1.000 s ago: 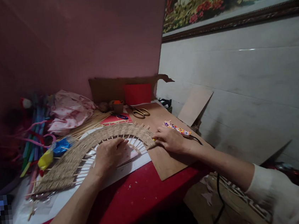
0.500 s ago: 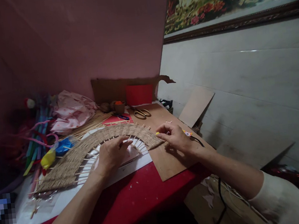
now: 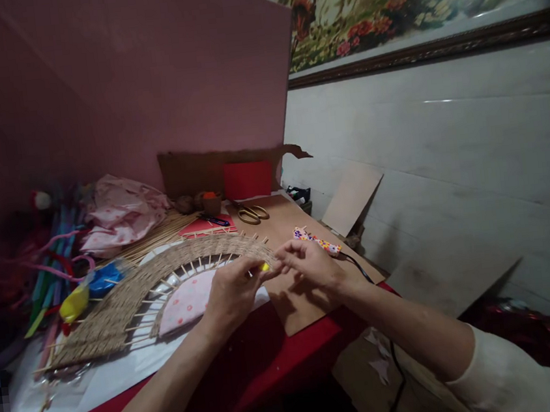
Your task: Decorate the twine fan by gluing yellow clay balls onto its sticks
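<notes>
At the far left of the table lies a heap of long blue, green and purple strips with pink and red fuzzy lengths looped over them. Just to their right sit a shiny yellow bundle and a crinkled bright-blue packet. Behind them is a crumpled pale-pink cloth with darker spots. From the lower left, a broad tan arch of woven cord on pale thin sticks curves across a white sheet, its right end by both hands. Within its curve lies a pale-pink panel with coral dots.

The left hand reaches over the panel's right end, fingers bent, beside a small bright-yellow piece; whether it grips this or the arch cannot be told. Behind stand a small brown cup with orange contents and, further right, gold-handled scissors. The right hand has its fingertips drawn together, close by the left's; what they hold cannot be told. It hovers above a flat brown board, near a white flower-patterned tool with a black cord.
</notes>
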`<state>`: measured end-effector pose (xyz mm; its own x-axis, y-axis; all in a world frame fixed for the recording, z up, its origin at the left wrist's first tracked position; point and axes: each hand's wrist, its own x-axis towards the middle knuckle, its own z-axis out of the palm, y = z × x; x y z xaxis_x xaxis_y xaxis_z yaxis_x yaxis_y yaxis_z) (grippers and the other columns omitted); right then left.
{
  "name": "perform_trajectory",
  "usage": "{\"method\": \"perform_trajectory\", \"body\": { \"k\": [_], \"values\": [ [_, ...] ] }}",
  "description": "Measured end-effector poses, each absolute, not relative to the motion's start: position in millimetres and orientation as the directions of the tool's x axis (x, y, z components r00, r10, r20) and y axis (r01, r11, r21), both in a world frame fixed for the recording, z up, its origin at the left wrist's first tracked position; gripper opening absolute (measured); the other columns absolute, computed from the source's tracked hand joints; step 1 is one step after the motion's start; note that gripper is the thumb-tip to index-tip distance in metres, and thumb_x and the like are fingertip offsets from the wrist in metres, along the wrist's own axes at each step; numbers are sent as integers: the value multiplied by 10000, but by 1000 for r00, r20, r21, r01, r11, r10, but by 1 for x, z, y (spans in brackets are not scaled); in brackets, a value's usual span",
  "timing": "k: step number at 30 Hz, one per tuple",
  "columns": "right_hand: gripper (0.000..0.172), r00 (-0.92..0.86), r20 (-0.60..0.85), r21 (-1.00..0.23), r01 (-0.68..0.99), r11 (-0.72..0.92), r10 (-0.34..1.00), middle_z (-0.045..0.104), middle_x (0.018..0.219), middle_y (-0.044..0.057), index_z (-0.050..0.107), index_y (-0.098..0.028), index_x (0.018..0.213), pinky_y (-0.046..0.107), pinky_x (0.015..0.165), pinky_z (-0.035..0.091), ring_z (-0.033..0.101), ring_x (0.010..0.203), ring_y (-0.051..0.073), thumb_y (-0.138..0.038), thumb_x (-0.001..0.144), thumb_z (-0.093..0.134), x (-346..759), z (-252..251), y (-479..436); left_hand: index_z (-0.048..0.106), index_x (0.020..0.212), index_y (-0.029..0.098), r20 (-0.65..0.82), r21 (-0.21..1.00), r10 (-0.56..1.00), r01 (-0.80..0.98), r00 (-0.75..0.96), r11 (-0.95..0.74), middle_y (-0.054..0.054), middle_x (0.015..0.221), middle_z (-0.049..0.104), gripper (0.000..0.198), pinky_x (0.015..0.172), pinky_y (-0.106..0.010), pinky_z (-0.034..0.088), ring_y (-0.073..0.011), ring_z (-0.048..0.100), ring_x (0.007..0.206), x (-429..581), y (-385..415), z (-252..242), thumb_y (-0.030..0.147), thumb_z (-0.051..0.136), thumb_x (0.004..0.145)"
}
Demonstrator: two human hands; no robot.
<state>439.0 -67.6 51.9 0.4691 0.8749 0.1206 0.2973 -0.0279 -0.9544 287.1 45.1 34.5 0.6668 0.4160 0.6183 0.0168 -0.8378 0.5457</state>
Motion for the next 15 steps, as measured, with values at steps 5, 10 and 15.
{"method": "perform_trajectory", "body": {
  "k": [5, 10, 15],
  "values": [
    [345, 606, 255, -550, 732, -402, 754, 649, 1053, 136, 630, -141, 1008, 348, 790, 465, 605, 952, 256, -260, 688, 684, 520, 53, -79, 676, 854, 188, 549, 622, 531, 109, 645, -775, -8, 706, 669, 116, 585, -249, 416, -131, 579, 611, 289, 61, 46, 229, 653, 748],
    [487, 476, 152, -472, 805, -359, 866, 673, 1004, 68, 651, -168, 1040, 300, 760, 453, 611, 903, 236, -167, 562, 745, 549, 49, -86, 679, 790, 175, 440, 655, 565, 181, 698, -734, -14, 664, 638, 116, 561, -257, 390, -144, 553, 605, 305, 74, 54, 272, 631, 748],
    [387, 405, 157, -445, 843, -301, 901, 665, 966, 54, 659, -176, 1022, 303, 762, 418, 584, 890, 230, -215, 640, 704, 544, 43, -82, 679, 746, 188, 466, 678, 578, 149, 669, -720, -8, 668, 641, 80, 591, -259, 391, -143, 551, 625, 324, 77, 40, 249, 628, 739]
  ]
}}
